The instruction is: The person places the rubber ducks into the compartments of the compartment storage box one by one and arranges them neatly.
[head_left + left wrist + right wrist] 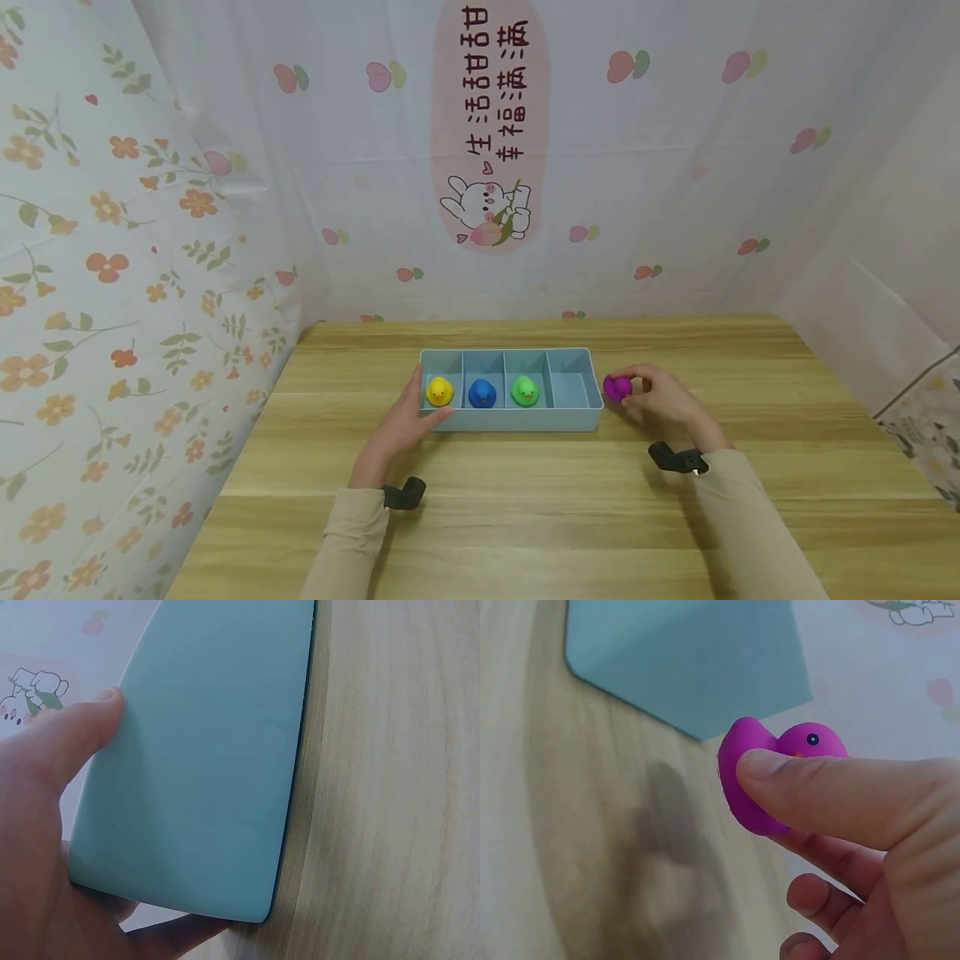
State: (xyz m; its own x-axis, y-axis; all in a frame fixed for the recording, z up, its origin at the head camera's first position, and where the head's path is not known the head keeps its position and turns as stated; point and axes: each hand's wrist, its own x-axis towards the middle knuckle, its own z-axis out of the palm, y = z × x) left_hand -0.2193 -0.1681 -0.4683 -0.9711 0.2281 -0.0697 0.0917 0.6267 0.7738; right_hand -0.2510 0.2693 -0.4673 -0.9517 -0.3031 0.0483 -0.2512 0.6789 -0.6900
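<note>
A light-blue box [517,420] with a row of compartments stands on the table. From the left, its compartments hold a yellow duck [439,391], a blue duck [482,393] and a green duck [525,391]; the rightmost one has nothing in it. My left hand [401,423] holds the box's left end, thumb over the front rim and fingers along the end wall. Just off the box's right end, my right hand [663,398] pinches a purple toy duck [746,791] between thumb and fingers. In the right wrist view the duck is above the tabletop, its shadow cast below.
The wooden table [525,508] carries the box and reaches back to a printed cloth [337,183] hanging behind it. Another patterned cloth [112,333] runs along the left side. Each wrist wears a black camera mount [677,458].
</note>
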